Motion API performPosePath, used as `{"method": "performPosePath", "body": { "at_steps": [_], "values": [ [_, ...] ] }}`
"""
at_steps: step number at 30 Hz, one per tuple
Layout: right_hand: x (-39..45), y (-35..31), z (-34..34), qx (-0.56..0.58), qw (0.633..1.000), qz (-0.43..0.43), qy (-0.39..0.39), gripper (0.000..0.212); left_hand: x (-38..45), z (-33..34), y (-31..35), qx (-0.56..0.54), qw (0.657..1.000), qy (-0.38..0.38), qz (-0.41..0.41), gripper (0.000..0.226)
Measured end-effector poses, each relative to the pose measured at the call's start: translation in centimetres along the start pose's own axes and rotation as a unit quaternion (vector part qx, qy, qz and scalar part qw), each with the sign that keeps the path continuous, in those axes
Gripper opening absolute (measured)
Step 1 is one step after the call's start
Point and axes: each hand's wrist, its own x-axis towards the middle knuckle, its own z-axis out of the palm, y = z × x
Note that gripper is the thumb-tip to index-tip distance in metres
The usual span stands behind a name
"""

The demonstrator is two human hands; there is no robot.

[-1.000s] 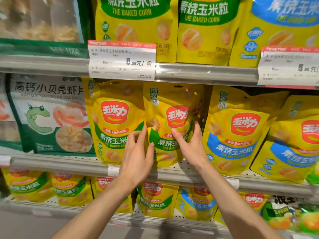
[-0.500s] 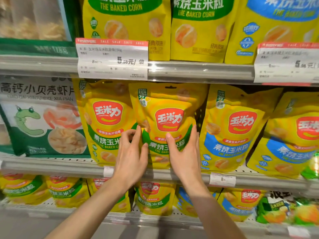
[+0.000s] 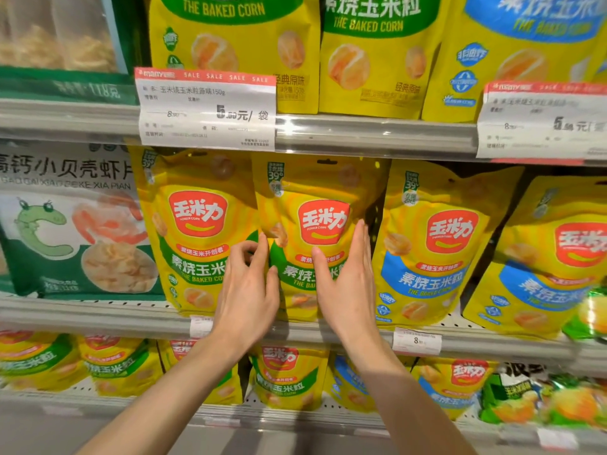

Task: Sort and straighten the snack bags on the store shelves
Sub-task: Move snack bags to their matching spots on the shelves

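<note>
A yellow baked-corn bag with a green band (image 3: 315, 198) stands upright in the middle shelf row, between a matching green-band bag (image 3: 193, 224) and a blue-band bag (image 3: 437, 244). My left hand (image 3: 246, 290) rests against the middle bag's left edge, with the thumb on its front and the fingers loosely bent over the seam with the left bag. On the bag's right side, my right hand (image 3: 348, 280) lies flat with straight fingers, thumb across the front. Neither hand visibly wraps around the bag.
A green-and-white shrimp-chip bag (image 3: 65, 224) stands at the far left of the middle shelf (image 3: 98, 315). Another blue-band bag (image 3: 551, 257) leans at the right. Larger corn bags fill the top shelf behind sale price tags (image 3: 207, 110). The bottom shelf holds several smaller bags.
Both hands have closed in on the middle bag's sides, and it now stands straighter. The fingers of my left hand have bent a little. The view has moved closer.
</note>
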Motion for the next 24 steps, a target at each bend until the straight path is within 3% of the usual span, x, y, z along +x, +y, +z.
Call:
{"method": "performPosePath", "body": {
  "at_steps": [9,14,17,20,24],
  "values": [
    [-0.7,0.9,-0.1,-0.038,0.998,-0.032,0.032,0.077,0.6,-0.9,-0.3,0.038,0.998,-0.01,0.057,0.053],
    [-1.9,0.1,0.6,-0.07,0.975,-0.167,0.125,0.063,0.3,-5.2,-4.0,0.018,0.989,0.139,0.053,0.041],
    [-2.4,-1.8,2.6,-0.111,0.946,-0.28,0.12,0.054,0.7,-7.8,-6.6,0.053,0.98,0.191,-0.001,0.062],
    [-2.6,-3.5,5.5,-0.158,0.914,-0.37,0.053,0.058,1.0,-8.6,-8.4,0.083,0.99,0.115,-0.024,0.084],
    [-1.5,-4.1,8.6,-0.3,0.87,-0.391,-0.019,0.09,0.9,-8.6,-9.2,0.096,0.994,0.04,-0.02,0.089]
  ]
}}
